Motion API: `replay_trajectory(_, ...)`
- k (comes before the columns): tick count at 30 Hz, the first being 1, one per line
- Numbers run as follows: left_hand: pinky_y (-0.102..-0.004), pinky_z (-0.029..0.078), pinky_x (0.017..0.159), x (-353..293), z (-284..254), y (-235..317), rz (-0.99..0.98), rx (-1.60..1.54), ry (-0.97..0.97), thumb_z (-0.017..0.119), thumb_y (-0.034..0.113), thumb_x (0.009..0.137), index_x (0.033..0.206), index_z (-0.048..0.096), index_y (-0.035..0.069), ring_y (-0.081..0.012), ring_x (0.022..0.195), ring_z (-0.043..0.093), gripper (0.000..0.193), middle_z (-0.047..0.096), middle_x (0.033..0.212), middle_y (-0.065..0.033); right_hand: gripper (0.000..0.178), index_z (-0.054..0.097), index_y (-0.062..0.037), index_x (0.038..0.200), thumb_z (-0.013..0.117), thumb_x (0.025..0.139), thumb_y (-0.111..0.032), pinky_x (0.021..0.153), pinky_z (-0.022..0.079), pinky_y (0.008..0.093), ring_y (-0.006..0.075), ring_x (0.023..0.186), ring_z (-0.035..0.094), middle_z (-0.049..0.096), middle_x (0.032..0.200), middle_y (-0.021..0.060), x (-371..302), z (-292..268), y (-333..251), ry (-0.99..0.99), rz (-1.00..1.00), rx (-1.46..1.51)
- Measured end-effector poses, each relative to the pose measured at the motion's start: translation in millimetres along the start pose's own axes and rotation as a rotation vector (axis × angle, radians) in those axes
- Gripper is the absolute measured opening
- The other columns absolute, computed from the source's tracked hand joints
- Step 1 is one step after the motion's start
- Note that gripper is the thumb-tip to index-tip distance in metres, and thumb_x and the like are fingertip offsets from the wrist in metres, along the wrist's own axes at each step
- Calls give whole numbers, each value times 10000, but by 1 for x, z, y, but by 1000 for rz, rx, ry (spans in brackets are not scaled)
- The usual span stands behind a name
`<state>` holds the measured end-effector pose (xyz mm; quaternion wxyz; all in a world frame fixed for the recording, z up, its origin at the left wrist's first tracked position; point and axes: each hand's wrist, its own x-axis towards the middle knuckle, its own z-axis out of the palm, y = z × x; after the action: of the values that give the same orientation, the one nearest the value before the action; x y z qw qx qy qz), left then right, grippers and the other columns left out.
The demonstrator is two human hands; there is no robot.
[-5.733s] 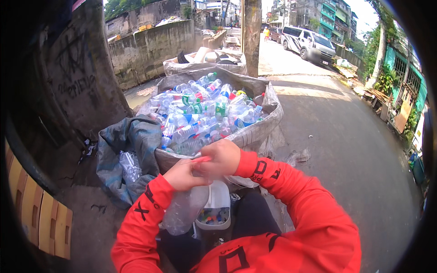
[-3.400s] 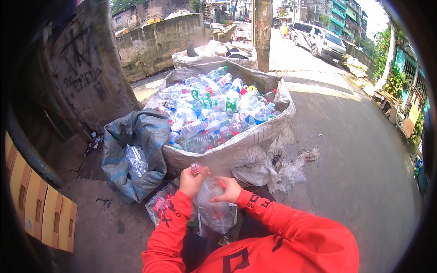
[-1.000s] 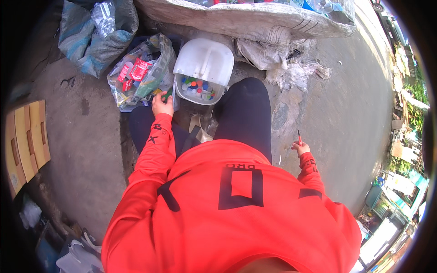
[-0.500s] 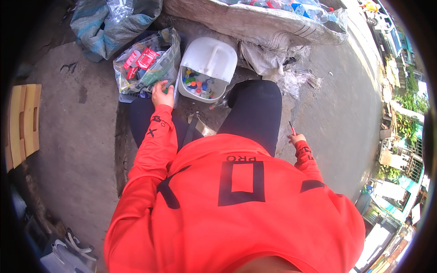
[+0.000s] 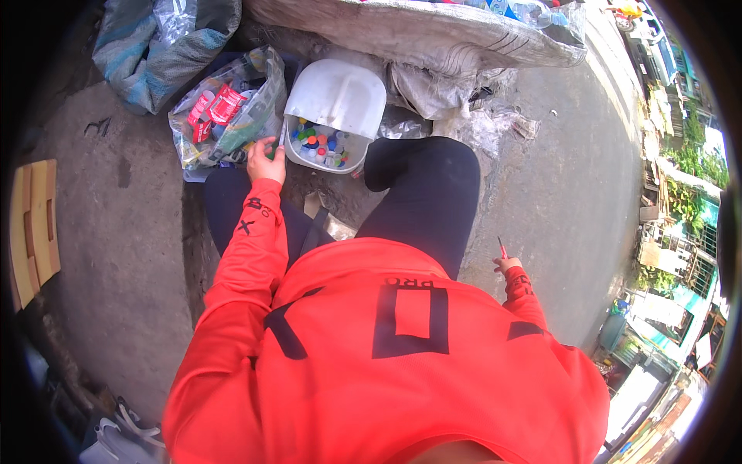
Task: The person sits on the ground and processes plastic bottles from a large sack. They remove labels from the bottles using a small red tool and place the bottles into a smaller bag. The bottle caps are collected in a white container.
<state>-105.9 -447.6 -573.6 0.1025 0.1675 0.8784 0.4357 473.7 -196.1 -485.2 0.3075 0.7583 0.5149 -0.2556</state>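
Your right hand [image 5: 508,264] pinches a knife [image 5: 503,250]; your left hand [image 5: 267,162] curls by the bag [image 5: 270,83], grip unclear; labels [image 5: 225,105] lie bagged, caps [image 5: 313,141] tubbed; what's left doesn't show.

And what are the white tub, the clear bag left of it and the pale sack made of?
White tub: probably hard plastic, smooth, softly shiny, holding its rounded shape.
Clear bag: likely thin plastic film, crinkled and see-through.
Pale sack: perhaps woven plastic, dull and creased; cloth is possible.

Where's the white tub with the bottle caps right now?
In the head view, the white tub stands at the upper centre-left, just right of the left hand and the clear plastic bag.
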Motion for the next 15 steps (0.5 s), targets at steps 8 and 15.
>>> replay_trajectory(8, -339, 475, 744, 1, -11, -19, -33, 118, -45, 653, 126, 711, 952, 589, 74, -239, 829, 592, 255, 558, 981, -103, 425, 637, -1, 937, 673, 709, -358, 728, 462, 316, 184, 733, 632, 669, 761, 110, 44, 30, -1, -127, 58, -44)
replay_trajectory(15, -332, 475, 752, -6, -16, -12, -59, 156, -118, 654, 112, 702, 954, 589, 78, -231, 844, 587, 262, 552, 991, -92, 414, 654, -23, 907, 661, 713, -388, 723, 468, 315, 210, 739, 636, 670, 755, 102, 51, 24, -83, -140, -69, -38)
